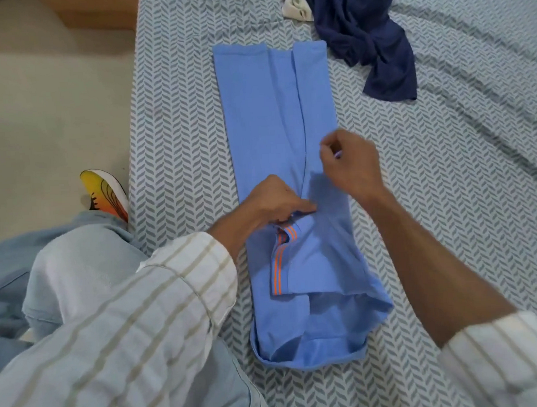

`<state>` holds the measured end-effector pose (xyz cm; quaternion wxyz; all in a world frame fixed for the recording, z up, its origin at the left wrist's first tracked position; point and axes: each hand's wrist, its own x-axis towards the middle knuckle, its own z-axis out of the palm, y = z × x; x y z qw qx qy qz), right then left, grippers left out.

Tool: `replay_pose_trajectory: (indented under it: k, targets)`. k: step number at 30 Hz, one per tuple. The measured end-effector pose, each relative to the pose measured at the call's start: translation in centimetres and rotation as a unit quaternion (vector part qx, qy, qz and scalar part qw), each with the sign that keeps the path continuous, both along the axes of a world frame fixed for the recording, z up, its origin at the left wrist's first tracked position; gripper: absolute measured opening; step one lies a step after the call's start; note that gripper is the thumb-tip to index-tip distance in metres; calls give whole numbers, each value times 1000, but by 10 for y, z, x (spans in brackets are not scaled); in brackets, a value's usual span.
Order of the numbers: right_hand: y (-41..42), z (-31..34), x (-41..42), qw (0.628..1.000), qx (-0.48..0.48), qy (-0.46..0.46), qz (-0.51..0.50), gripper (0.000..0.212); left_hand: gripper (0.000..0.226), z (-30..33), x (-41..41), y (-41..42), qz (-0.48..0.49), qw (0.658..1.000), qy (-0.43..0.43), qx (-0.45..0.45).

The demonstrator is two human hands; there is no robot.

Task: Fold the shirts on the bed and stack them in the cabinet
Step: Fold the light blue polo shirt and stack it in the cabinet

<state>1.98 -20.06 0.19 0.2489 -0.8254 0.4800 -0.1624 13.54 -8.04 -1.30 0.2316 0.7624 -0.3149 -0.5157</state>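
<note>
1. Light blue shirt (pixel 276 135) lies lengthwise on the bed (pixel 177 121), sides already folded in to a long narrow strip, collar end nearest me.
2. My left hand (pixel 276 200) presses and pinches the fabric by the orange-striped sleeve trim (pixel 280 258), fingers curled on it.
3. My right hand (pixel 348 163) is curled above the right fold; looks like it pinches the edge, but contact is blurred, can't tell.
4. Handling guess: thin, soft, light, floppy; folds will slip. Best taken at both corners of one end, then flipped over.
5. Dark navy shirt (pixel 374 41) crumpled at far end, well apart, still unfolded; white cloth (pixel 295 8) beside it.
6. Herringbone sheet, slightly rumpled on right; beige floor left, my shoe (pixel 106 192) by the bed. Cabinet not in view.
</note>
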Motion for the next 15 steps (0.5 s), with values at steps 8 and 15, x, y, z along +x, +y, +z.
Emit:
replay_pose_trajectory:
  k: [8,15]
  targets:
    - [-119,-18,125,990,-10,135,-25,37,15,-7,21,-4,6,986,166,22]
    - [-157,-17,164,984,-45,150,-86,38,15,-10,28,-4,-12,985,172,28]
